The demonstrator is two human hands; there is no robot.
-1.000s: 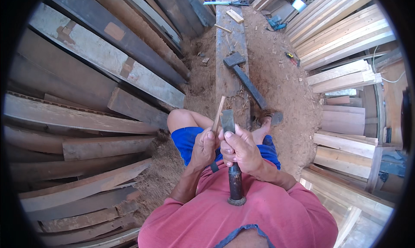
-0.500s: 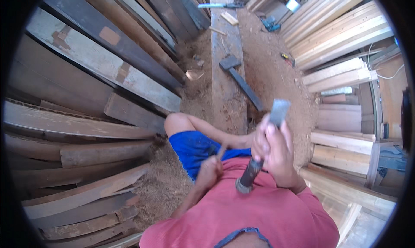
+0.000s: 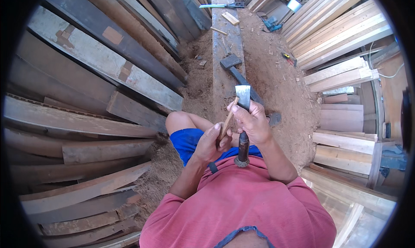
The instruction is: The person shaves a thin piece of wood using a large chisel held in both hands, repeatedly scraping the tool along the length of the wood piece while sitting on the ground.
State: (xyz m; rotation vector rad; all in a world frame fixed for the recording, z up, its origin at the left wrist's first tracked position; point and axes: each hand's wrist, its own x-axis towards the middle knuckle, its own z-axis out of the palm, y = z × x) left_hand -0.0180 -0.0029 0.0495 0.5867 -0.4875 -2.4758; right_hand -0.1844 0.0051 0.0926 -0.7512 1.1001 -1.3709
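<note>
My right hand (image 3: pixel 257 123) is closed round the upper part of a wide chisel (image 3: pixel 243 97), its flat steel blade pointing away from me. The chisel's dark worn handle (image 3: pixel 243 148) hangs down toward my shirt. In my left hand (image 3: pixel 209 145) is a slim wooden stick (image 3: pixel 228 121), gripped by its lower end and tilted up to the right. The stick's upper tip lies close beside the blade and the right fingers; whether they touch I cannot tell. Beyond my hands, a mallet (image 3: pixel 231 62) rests on a long plank bench, its handle partly hidden behind the chisel.
The narrow plank bench (image 3: pixel 219 92) runs away from me, carrying a handsaw (image 3: pixel 220 6) and small wood pieces (image 3: pixel 230 18). Old boards (image 3: pixel 99 114) lean along the left. Pale timber (image 3: pixel 341 36) is stacked at the right. A blue power tool (image 3: pixel 271 24) lies on the sawdust-covered floor.
My right hand has brought the chisel left and lower, now more upright. My left hand has risen and moved forward with the stick, up to the chisel.
</note>
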